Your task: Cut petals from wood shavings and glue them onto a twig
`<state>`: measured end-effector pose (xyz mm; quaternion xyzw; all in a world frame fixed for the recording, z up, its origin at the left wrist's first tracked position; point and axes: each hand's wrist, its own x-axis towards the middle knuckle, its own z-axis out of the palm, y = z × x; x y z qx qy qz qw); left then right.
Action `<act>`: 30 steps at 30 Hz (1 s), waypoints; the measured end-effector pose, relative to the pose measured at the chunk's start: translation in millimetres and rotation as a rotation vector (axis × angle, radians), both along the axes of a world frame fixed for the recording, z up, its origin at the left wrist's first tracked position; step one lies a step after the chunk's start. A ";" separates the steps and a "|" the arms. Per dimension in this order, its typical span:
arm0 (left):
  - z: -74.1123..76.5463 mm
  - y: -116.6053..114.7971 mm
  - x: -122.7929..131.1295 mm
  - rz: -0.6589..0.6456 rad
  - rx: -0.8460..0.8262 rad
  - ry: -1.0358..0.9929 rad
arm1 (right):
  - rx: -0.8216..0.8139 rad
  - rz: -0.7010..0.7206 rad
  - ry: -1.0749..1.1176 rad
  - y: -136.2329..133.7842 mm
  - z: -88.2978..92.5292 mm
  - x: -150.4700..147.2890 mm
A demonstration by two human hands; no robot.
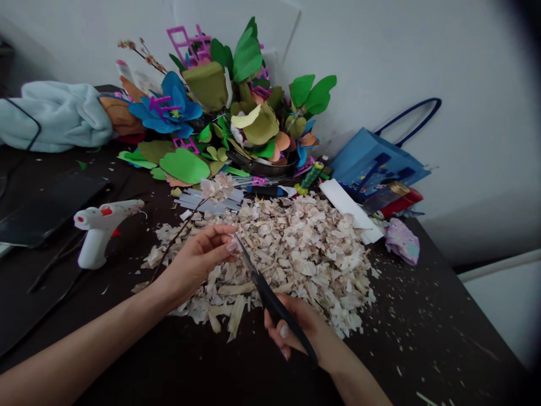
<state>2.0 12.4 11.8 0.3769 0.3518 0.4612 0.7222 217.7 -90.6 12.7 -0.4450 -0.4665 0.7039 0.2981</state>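
My left hand pinches a thin dark twig topped with a cluster of pale wood-shaving petals. My right hand grips black-handled scissors, whose narrow blades reach up to the fingertips of my left hand. Both hands are above a large heap of pale wood shavings, which spreads beneath them. The scissor tips are close to the twig, but I cannot tell whether they touch it.
A white hot glue gun and glue sticks lie beside the heap on a dark table. Behind stands a bunch of large paper flowers, with a blue paper bag to the right and a pale blue cloth to the left.
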 end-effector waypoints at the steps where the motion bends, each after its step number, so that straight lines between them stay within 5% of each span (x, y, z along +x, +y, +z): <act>1: -0.2 0.0 -0.2 -0.003 -0.002 -0.003 | -0.004 -0.001 0.016 0.0 -0.6 -0.4; 30: -6.9 4.5 1.1 -0.044 -0.040 -0.065 | -0.078 -0.039 0.056 -0.7 -1.1 -3.3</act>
